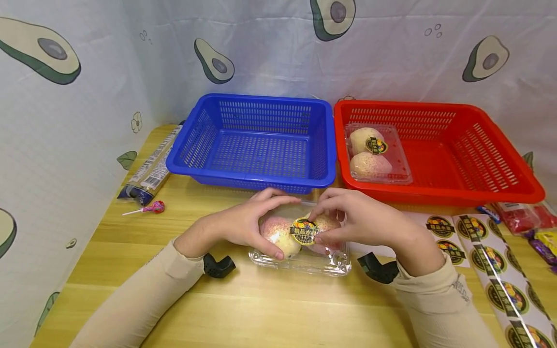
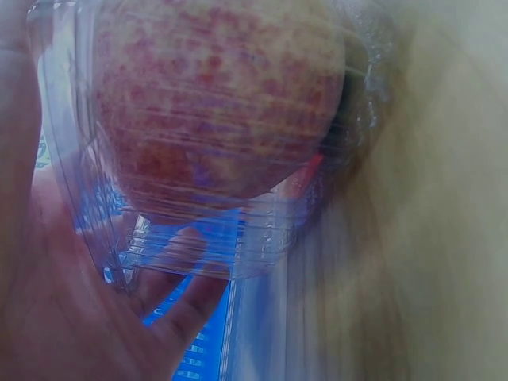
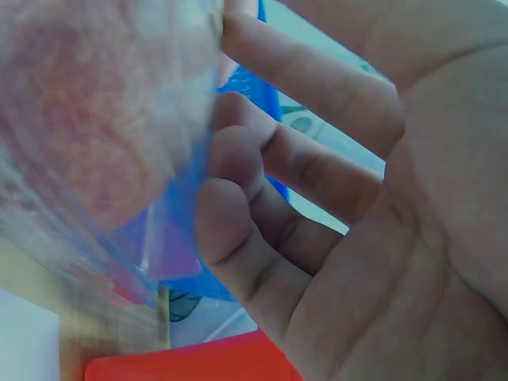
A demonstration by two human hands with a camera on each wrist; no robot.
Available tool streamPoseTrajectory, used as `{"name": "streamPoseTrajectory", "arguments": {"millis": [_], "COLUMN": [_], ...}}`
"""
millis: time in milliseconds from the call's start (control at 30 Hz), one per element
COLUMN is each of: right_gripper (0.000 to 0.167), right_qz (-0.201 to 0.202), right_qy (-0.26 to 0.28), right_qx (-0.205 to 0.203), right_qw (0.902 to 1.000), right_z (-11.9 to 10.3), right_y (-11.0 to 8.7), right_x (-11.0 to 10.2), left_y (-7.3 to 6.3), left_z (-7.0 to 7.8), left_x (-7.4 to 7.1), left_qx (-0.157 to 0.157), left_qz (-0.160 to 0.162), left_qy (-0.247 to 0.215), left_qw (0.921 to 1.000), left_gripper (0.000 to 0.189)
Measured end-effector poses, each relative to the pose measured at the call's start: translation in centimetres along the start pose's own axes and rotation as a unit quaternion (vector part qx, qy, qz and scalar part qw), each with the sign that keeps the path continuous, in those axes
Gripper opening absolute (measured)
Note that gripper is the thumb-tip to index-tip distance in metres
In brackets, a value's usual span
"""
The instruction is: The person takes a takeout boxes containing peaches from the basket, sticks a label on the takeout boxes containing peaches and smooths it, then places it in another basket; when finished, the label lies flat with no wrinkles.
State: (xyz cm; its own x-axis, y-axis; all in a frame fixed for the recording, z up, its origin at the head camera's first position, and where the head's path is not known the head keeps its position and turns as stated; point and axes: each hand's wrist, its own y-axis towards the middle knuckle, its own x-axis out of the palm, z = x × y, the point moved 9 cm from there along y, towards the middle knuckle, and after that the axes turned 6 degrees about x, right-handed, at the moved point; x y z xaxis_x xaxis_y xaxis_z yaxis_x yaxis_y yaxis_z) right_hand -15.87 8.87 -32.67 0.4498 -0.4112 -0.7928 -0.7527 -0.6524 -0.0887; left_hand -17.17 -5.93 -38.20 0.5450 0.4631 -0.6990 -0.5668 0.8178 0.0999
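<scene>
A clear plastic clamshell box (image 1: 300, 263) with two pink-and-cream peaches (image 1: 278, 237) sits on the table in front of me. My left hand (image 1: 248, 222) grips its left side, thumb at the front and fingers round the back; the left wrist view shows the plastic close to the palm. Over the lid, my right hand (image 1: 357, 217) pinches the right part of a round black-and-gold fruit sticker (image 1: 303, 232) between thumb and index finger. The sticker lies across the middle of the lid. In the right wrist view, the other fingers (image 3: 225, 218) are curled beside the box wall.
Behind the box stands a blue basket (image 1: 250, 176). A red basket (image 1: 439, 195) at its right holds another stickered peach box (image 1: 402, 159). Sticker sheets (image 1: 489, 241) lie at right, near candy packets (image 1: 518, 217). A lollipop (image 1: 157, 207) and a long package (image 1: 152, 169) lie left.
</scene>
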Motion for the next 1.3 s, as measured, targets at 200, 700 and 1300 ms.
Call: {"name": "streamPoseTrajectory", "arguments": {"millis": [200, 700, 1300], "right_gripper": [0.020, 0.020, 0.030], "right_qz": [0.002, 0.010, -0.011], "right_qy": [-0.010, -0.017, 0.015], "right_qx": [0.002, 0.004, 0.010], "right_qw": [0.9999, 0.9998, 0.9998], "right_z": [-0.2, -0.5, -0.2], "right_y": [-0.3, -0.2, -1.1], "right_x": [-0.2, 0.0, -0.3], "left_y": [0.0, 0.1, -3.4], "left_z": [0.0, 0.6, 6.6], "left_x": [0.0, 0.1, -8.8], "left_qx": [0.005, 0.027, 0.137], "left_qz": [0.002, 0.003, 0.146], "left_qy": [0.001, 0.022, 0.155], "left_qw": [1.0000, 0.9994, 0.9675], "left_gripper": [0.104, 0.103, 0.046]}}
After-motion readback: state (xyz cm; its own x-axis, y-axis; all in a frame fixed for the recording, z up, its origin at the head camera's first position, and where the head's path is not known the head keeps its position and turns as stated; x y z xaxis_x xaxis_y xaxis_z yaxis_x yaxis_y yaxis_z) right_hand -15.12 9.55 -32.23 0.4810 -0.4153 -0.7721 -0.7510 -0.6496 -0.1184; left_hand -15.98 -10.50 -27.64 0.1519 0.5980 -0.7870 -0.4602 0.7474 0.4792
